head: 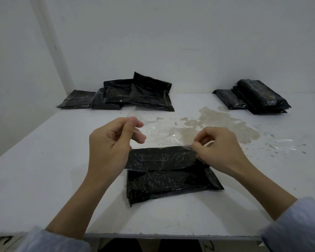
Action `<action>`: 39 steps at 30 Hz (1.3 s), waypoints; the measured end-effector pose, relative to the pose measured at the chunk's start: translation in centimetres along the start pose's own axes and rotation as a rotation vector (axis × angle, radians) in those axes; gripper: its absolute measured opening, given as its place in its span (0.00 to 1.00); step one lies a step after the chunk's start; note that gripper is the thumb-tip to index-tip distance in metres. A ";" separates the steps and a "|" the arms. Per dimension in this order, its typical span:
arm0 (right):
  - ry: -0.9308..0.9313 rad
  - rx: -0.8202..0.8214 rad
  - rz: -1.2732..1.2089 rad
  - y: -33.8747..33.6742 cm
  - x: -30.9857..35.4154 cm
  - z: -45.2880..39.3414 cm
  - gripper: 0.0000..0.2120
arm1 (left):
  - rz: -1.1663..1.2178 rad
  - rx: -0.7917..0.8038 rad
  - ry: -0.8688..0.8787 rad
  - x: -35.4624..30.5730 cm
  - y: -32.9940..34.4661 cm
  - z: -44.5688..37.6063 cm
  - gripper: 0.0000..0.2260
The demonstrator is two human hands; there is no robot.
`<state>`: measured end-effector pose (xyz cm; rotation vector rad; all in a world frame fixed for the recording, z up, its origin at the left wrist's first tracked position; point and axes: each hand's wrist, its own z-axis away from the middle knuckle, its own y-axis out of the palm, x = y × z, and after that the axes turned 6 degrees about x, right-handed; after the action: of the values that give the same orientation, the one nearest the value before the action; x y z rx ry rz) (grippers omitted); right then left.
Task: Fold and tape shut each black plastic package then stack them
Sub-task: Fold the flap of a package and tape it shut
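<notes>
Two hands are raised over one black plastic package (171, 180), which lies on the white table (44, 160) near the middle of its near edge. Its upper flap (160, 158) is folded toward the near edge. The left hand (113, 142) is held at the flap's left end, thumb and forefinger pinched together; what is pinched cannot be told. The right hand (220, 148) is curled at the flap's right corner, where a strip of clear tape (185, 147) is pinched between its fingertips. Light blue sleeves (298, 228) are seen at both forearms.

A loose heap of black packages (135, 95) is spread along the far edge, left of centre. A neater stack of packages (258, 96) is set toward the far right corner. A brownish stain (216, 122) is spread across the surface between the far edge and the hands. Clear film (280, 140) is laid on the right part. The table is set against white walls (171, 42), which meet in a corner at the far left.
</notes>
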<state>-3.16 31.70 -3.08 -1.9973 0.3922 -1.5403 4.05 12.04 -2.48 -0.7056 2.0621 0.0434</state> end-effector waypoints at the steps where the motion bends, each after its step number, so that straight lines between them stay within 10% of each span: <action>1: -0.013 -0.018 0.059 0.0 0.0 -0.1 0.04 | -0.017 0.004 0.021 0.1 0.0 0.1 0.09; 14: 0.002 -0.022 0.325 -1.1 0.2 -2.7 0.06 | -0.130 0.001 0.406 0.9 1.3 1.0 0.08; 23: -0.367 0.193 0.768 -3.6 0.9 -2.5 0.10 | -0.054 -0.016 0.185 1.6 0.0 -0.1 0.09; 33: -0.254 0.623 0.304 -6.3 2.1 -0.9 0.12 | 0.170 0.105 -0.166 2.5 -2.9 -3.1 0.11; 39: -0.245 0.416 -0.110 -6.6 -0.2 -1.5 0.10 | 0.017 0.198 -0.096 1.9 -4.5 -4.6 0.10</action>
<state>-5.38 36.64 1.01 -1.8635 -0.1315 -1.2903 1.96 5.99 -0.26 -0.5535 1.9484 -0.1144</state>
